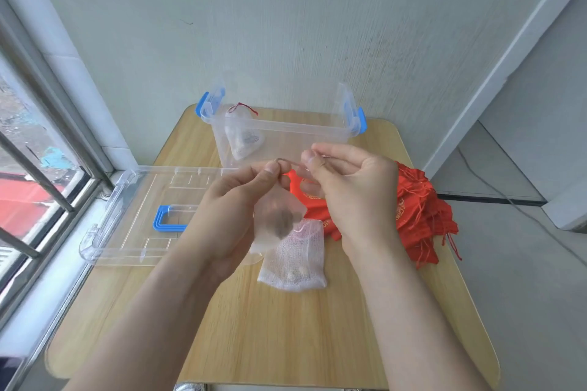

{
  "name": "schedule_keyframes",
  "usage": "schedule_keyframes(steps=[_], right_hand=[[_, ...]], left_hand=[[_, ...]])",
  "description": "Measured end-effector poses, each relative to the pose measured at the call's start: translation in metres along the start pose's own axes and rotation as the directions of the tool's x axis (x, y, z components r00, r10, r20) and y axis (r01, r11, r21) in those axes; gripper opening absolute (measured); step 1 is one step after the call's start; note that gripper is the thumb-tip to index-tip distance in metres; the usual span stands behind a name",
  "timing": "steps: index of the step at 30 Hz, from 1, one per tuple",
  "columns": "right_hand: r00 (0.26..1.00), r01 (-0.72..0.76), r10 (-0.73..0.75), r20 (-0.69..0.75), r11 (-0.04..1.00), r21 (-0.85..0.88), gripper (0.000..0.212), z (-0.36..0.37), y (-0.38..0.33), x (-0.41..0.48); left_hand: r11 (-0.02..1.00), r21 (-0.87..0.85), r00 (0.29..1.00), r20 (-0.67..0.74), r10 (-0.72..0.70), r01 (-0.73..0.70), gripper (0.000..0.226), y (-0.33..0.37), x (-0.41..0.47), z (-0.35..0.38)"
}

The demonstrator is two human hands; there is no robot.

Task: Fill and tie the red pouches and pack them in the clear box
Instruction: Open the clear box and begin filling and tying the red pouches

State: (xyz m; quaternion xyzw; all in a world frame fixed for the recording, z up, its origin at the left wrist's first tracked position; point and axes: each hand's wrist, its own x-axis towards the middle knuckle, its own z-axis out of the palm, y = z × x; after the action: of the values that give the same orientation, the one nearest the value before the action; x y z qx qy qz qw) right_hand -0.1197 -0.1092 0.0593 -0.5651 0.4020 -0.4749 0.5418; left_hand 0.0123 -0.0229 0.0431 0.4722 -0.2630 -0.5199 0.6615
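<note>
- The left hand (241,200) pinches the neck of a translucent sachet (276,213) hanging above the table (286,327). The right hand (352,187) pinches its drawstring between thumb and forefinger.
- An uneven pull could slip the thin string free, or leave the mouth loose and spill the dark filling.
- The red pouches (422,213) lie heaped at the table's right edge, so a brushing forearm could push them off.
- The clear box (301,133) stands open just behind the hands.
- Its lid (133,200) seems to jut past the left edge.
- There is bare wood nearest the person, and a mesh bag (295,263) lies under the sachet.
</note>
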Motion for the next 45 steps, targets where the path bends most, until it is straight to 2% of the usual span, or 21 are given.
schedule_keyframes(steps=[3,6,8,10,12,14,19,23,25,27,29,33,38,43,45], right_hand=[[0.996,0.053,-0.060,-0.064,0.993,-0.108,0.010,-0.002,0.002,0.002],[0.997,0.070,-0.052,0.063,0.944,-0.321,0.011,0.001,0.005,0.001],[0.992,0.096,-0.050,0.120,0.901,-0.424,0.014,0.003,0.003,0.000],[0.989,0.140,-0.094,0.118,0.864,-0.483,0.014,0.004,-0.003,-0.001],[0.986,0.145,-0.091,0.141,0.882,-0.448,0.013,0.003,-0.008,0.000],[0.980,0.144,-0.071,0.185,0.898,-0.415,0.014,0.002,-0.010,0.000],[0.980,0.121,-0.051,0.192,0.918,-0.378,0.014,0.003,-0.008,-0.001],[0.974,-0.011,0.052,0.221,0.983,-0.182,0.011,0.000,-0.015,0.000],[0.975,-0.001,0.032,0.219,0.990,-0.141,0.008,-0.001,-0.013,0.003],[0.978,0.084,-0.028,0.207,0.961,-0.265,0.006,-0.004,-0.007,0.007],[0.966,0.119,-0.021,0.258,0.921,-0.370,0.011,-0.006,-0.004,0.007],[0.931,0.111,0.020,0.365,0.936,-0.334,0.014,-0.006,-0.005,0.004],[0.924,0.207,-0.055,0.378,0.903,-0.376,0.009,-0.007,0.001,0.006],[0.935,0.213,-0.071,0.348,0.896,-0.390,0.005,-0.005,0.001,0.005],[0.940,0.229,-0.090,0.330,0.882,-0.411,0.008,-0.004,0.002,0.004]], left_hand=[[0.995,-0.102,1.000,-0.014,-0.001,0.000,0.020,0.003,0.001,0.001],[0.996,-0.082,1.000,-0.015,0.021,-0.022,0.021,0.000,0.000,0.000],[0.985,0.150,0.992,-0.085,0.098,-0.084,0.021,-0.003,-0.001,-0.001],[0.897,0.412,0.968,-0.115,0.224,-0.159,0.018,-0.004,-0.003,0.000],[0.812,0.540,0.954,-0.054,0.295,-0.221,0.017,-0.003,-0.006,0.002],[0.773,0.583,0.958,0.030,0.285,-0.248,0.022,-0.002,-0.009,0.004],[0.742,0.624,0.968,0.118,0.223,-0.247,0.020,-0.005,-0.007,0.000],[0.748,0.607,0.961,0.112,0.252,-0.267,0.026,-0.004,-0.007,-0.002],[0.765,0.586,0.959,0.084,0.269,-0.266,0.028,-0.005,-0.005,-0.003],[0.794,0.548,0.960,0.058,0.275,-0.261,0.029,-0.005,-0.003,-0.006],[0.811,0.523,0.959,0.041,0.281,-0.260,0.030,-0.005,-0.001,-0.008],[0.797,0.540,0.958,0.062,0.281,-0.269,0.034,-0.005,0.000,-0.012],[0.732,0.614,0.947,0.091,0.307,-0.297,0.030,-0.003,0.000,-0.012],[0.781,0.582,0.968,0.049,0.247,-0.228,0.029,0.000,-0.003,-0.013],[0.762,0.602,0.963,0.047,0.266,-0.240,0.028,0.000,-0.004,-0.012]])
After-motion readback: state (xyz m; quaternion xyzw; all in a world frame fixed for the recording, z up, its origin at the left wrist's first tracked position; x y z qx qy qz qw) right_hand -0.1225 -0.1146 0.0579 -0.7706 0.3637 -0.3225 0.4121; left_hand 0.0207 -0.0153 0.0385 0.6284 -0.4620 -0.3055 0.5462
